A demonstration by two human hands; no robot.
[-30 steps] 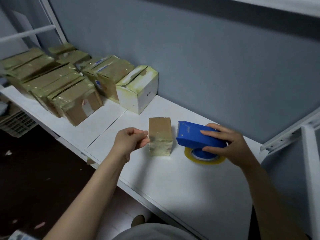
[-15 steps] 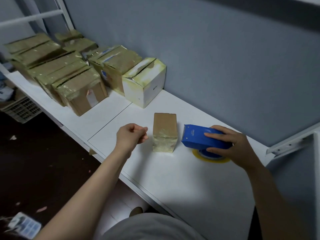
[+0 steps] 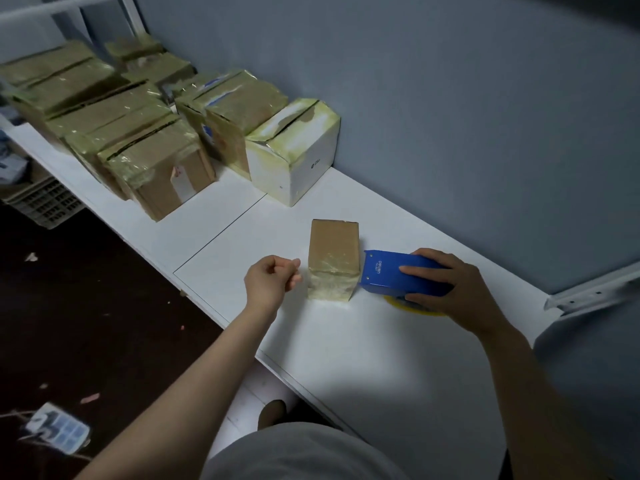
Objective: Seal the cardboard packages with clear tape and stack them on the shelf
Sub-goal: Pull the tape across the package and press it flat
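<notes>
Right grip [image 3: 450, 289] around blue tape dispenser [image 3: 384, 271], its white lettering illegible; left grip [image 3: 270, 282] clenched, empty.

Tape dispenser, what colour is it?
The tape dispenser is bright blue, clearest in the head view.

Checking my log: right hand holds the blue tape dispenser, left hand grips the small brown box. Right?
Not quite. In the head view the left hand is curled just left of the small brown box, not touching it. The right hand does hold the blue tape dispenser.
</notes>
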